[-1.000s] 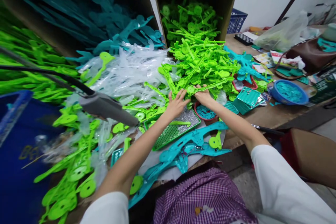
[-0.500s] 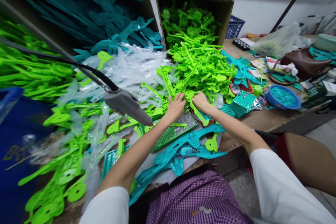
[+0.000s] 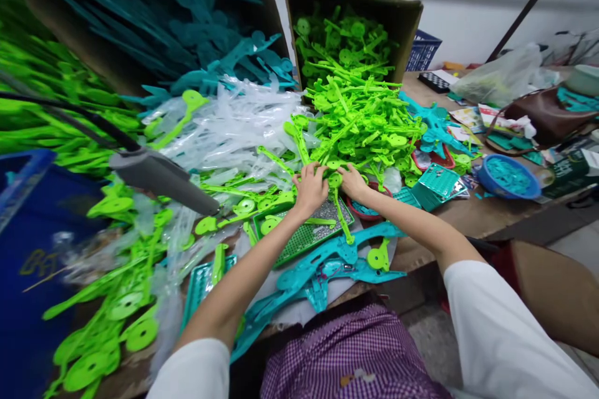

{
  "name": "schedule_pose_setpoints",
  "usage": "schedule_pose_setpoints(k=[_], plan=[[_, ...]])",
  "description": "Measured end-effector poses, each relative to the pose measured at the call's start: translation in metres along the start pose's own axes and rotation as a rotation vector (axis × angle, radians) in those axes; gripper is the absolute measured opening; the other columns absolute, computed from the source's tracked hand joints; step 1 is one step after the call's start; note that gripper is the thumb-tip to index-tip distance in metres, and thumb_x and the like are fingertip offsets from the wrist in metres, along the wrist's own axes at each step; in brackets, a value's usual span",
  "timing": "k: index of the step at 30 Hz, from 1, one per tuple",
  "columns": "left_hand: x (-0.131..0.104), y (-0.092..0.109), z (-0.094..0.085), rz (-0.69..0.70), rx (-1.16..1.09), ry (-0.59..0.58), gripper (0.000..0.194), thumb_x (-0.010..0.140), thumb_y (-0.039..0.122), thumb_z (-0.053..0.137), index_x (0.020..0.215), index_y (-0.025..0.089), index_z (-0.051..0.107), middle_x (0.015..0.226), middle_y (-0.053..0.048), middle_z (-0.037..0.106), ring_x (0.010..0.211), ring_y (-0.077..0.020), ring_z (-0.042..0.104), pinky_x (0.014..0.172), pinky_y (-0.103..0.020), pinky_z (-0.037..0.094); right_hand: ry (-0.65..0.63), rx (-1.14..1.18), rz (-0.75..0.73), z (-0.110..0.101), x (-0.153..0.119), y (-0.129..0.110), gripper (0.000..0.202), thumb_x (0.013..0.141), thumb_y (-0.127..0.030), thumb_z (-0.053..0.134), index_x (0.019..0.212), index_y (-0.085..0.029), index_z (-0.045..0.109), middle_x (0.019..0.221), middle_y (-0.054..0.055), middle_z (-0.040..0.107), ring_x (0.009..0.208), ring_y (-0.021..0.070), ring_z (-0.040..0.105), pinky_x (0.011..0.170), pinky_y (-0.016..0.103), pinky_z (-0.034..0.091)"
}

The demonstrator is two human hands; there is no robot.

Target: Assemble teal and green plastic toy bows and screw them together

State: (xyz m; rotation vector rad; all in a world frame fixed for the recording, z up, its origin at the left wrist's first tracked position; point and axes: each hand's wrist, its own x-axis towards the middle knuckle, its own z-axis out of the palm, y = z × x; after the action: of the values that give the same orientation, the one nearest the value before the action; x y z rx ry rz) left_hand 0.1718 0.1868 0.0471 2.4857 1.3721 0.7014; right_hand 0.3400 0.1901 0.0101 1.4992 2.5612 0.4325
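Observation:
A bright green plastic part [image 3: 344, 219], with a round end and a long narrow arm, lies between my hands, its arm pointing down towards me. Its round end is by my fingertips. My left hand [image 3: 311, 190] has its fingers curled at the left of that end. From the right, my right hand [image 3: 354, 184] closes finger and thumb on it. Under my hands is a green perforated tray [image 3: 304, 243] with small silvery pieces in it. Turquoise plastic parts [image 3: 299, 271] lie in front of the tray. A red bowl [image 3: 369, 215] stands partly behind my right forearm.
A grey cord-hung tool [image 3: 163, 181] hangs left of my left forearm. Behind are a heap of green parts [image 3: 360, 112], clear plastic parts [image 3: 234, 124] and a cardboard box [image 3: 412, 31]. A blue bowl [image 3: 533, 187] sits right; a blue bin [image 3: 51, 299] stands left.
The grey tool has swung left, away from my left forearm. The green part's arm now hangs straighter towards me, and my right hand has shifted slightly at its round end.

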Motion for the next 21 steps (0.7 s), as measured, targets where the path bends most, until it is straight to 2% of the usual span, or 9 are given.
schedule_pose_setpoints(k=[2, 6, 10, 14, 17, 21], plan=[[-0.006, -0.002, 0.000, 0.034, 0.002, -0.007, 0.038, 0.087, 0.018, 0.051, 0.122, 0.021, 0.063, 0.139, -0.016, 0.051, 0.130, -0.0349, 0.042, 0.099, -0.053, 0.036, -0.020, -0.015, 0.043, -0.001, -0.005, 0.002, 0.030, 0.091, -0.013, 0.049, 0.115, -0.015, 0.067, 0.120, 0.015, 0.065, 0.123, 0.0291, 0.048, 0.110, 0.049, 0.037], [-0.019, -0.004, -0.003, 0.078, -0.017, -0.023, 0.030, 0.087, 0.019, 0.054, 0.113, 0.023, 0.068, 0.136, -0.014, 0.053, 0.128, -0.0343, 0.044, 0.099, -0.053, 0.035, -0.056, -0.039, 0.070, -0.008, -0.007, 0.005, 0.030, 0.089, -0.010, 0.048, 0.105, -0.018, 0.072, 0.126, 0.011, 0.062, 0.124, 0.0263, 0.043, 0.115, 0.047, 0.029], [-0.029, -0.005, -0.010, 0.091, -0.054, -0.016, 0.024, 0.088, 0.019, 0.055, 0.106, 0.024, 0.071, 0.133, -0.013, 0.056, 0.126, -0.0332, 0.045, 0.098, -0.051, 0.034, -0.096, -0.061, 0.064, -0.018, -0.004, 0.006, 0.032, 0.086, -0.008, 0.048, 0.098, -0.021, 0.075, 0.134, 0.008, 0.058, 0.129, 0.0253, 0.038, 0.114, 0.044, 0.029], [-0.047, -0.005, -0.029, 0.089, -0.074, -0.008, 0.022, 0.090, 0.021, 0.055, 0.103, 0.026, 0.072, 0.129, -0.010, 0.059, 0.124, -0.0314, 0.048, 0.096, -0.048, 0.035, -0.141, -0.019, -0.010, -0.028, -0.004, 0.011, 0.035, 0.086, -0.006, 0.046, 0.099, -0.019, 0.075, 0.136, 0.010, 0.057, 0.127, 0.0257, 0.037, 0.110, 0.045, 0.029], [-0.073, -0.004, -0.050, 0.106, -0.101, 0.023, 0.021, 0.091, 0.023, 0.056, 0.102, 0.027, 0.073, 0.123, -0.008, 0.063, 0.120, -0.0287, 0.052, 0.096, -0.046, 0.036, -0.142, 0.041, -0.014, -0.039, -0.008, 0.016, 0.033, 0.086, -0.007, 0.045, 0.098, -0.014, 0.075, 0.133, 0.014, 0.059, 0.123, 0.0279, 0.040, 0.107, 0.047, 0.030], [-0.135, -0.006, -0.077, 0.132, -0.190, 0.158, 0.018, 0.093, 0.025, 0.054, 0.102, 0.026, 0.070, 0.114, -0.006, 0.067, 0.112, -0.0234, 0.060, 0.097, -0.042, 0.041, -0.080, 0.102, 0.162, -0.063, -0.015, 0.017, 0.031, 0.086, -0.015, 0.048, 0.103, -0.003, 0.071, 0.122, 0.023, 0.060, 0.118, 0.0336, 0.044, 0.099, 0.047, 0.034]])
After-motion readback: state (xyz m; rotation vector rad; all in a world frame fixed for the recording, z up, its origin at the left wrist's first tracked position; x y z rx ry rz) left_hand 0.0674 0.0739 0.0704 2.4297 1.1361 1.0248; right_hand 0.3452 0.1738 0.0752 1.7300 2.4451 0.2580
